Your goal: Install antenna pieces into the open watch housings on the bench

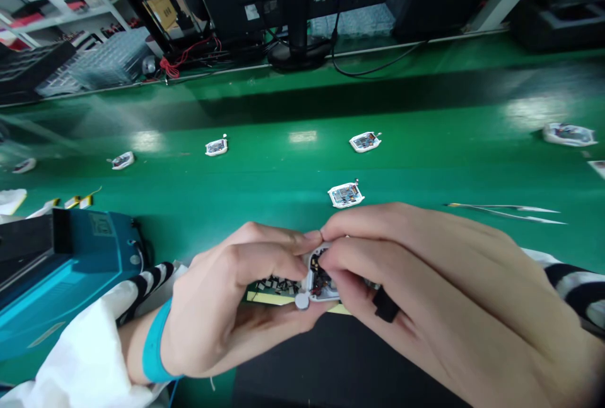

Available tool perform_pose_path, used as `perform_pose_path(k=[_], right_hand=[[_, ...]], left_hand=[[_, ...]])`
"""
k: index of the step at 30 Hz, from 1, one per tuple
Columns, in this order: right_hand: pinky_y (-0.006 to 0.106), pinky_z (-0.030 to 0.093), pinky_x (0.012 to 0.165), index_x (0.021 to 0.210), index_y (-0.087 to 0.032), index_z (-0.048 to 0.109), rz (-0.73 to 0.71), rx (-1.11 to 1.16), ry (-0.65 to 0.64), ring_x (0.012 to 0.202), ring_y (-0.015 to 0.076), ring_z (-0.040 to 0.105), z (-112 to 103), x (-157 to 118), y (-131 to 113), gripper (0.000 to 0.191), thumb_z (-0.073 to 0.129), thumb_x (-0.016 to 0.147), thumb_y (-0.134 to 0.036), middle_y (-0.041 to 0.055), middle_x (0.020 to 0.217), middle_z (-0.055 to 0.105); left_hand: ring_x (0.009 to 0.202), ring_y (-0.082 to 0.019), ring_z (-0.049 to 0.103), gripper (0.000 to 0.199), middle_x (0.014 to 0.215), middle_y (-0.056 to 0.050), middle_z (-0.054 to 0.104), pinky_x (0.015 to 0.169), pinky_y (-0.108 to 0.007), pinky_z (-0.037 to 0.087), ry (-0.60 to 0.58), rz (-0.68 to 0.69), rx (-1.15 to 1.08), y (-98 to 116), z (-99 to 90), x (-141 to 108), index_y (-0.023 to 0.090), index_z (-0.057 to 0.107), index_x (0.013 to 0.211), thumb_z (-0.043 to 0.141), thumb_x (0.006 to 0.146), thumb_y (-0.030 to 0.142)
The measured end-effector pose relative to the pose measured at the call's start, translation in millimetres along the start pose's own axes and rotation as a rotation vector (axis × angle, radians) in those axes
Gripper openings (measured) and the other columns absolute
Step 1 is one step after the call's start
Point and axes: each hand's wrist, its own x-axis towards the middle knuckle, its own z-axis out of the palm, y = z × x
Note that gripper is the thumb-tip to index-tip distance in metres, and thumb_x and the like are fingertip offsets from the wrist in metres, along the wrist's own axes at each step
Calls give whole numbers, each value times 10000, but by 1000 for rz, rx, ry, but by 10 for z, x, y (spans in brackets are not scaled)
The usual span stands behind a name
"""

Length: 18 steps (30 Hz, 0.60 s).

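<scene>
Low in the middle, my left hand (pixel 227 294) is closed around the left side of a small white device housing (pixel 312 291) with a circuit board and wires inside. A small round light-grey piece (pixel 302 300) sticks out at the housing's lower left corner. My right hand (pixel 406 288) is closed at the right side of the housing, its fingertips bent over the inside and hiding much of it. A black block-like piece (pixel 386 304) shows between the right fingers; what it belongs to I cannot tell. Behind the hands lies another open white housing with a circuit board (pixel 346 195).
More open housings (pixel 365 142) lie spread across the green surface (pixel 265 187). Small metallic parts (pixel 278 284) and a yellow strip (pixel 269 298) are under the hands, by a black mat (pixel 302 364). A blue machine (pixel 108 250) stands left; thin strips (pixel 510 209) lie right. Behind stands a monitor (pixel 297 17).
</scene>
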Motion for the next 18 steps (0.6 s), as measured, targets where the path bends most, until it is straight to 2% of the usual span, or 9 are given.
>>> perform_pose_path(k=[4, 10, 12, 18], right_hand=[[219, 437, 592, 714, -221, 580, -90, 28, 144, 714, 96, 550, -20, 28, 49, 146, 474, 777, -142, -23, 828, 605], [267, 417, 630, 750, -195, 584, -72, 60, 14, 735, 119, 548, -39, 65, 131, 129, 479, 805, -145, -18, 848, 620], [267, 414, 623, 788, -191, 588, -84, 56, 13, 741, 118, 549, -2, 65, 154, 133, 467, 818, -143, -17, 851, 621], [263, 418, 602, 749, -143, 580, -135, 63, 7, 693, 116, 550, 88, 67, 212, 73, 518, 784, -129, 2, 779, 615]], left_hand=[[855, -148, 594, 476, 976, -5, 615, 708, -222, 553, 62, -13, -96, -33, 28, 3, 208, 524, 953, 745, 543, 108], [865, -135, 553, 447, 942, -28, 611, 708, -208, 523, 142, -67, -257, -120, 108, -20, 174, 505, 898, 722, 538, 23], [874, -133, 545, 444, 928, -38, 609, 731, -207, 513, 160, -64, -283, -144, 137, -19, 163, 500, 895, 717, 538, 13], [867, -153, 583, 430, 822, -12, 558, 761, -222, 516, 108, -169, -251, -159, 193, -6, 179, 473, 873, 718, 545, 45]])
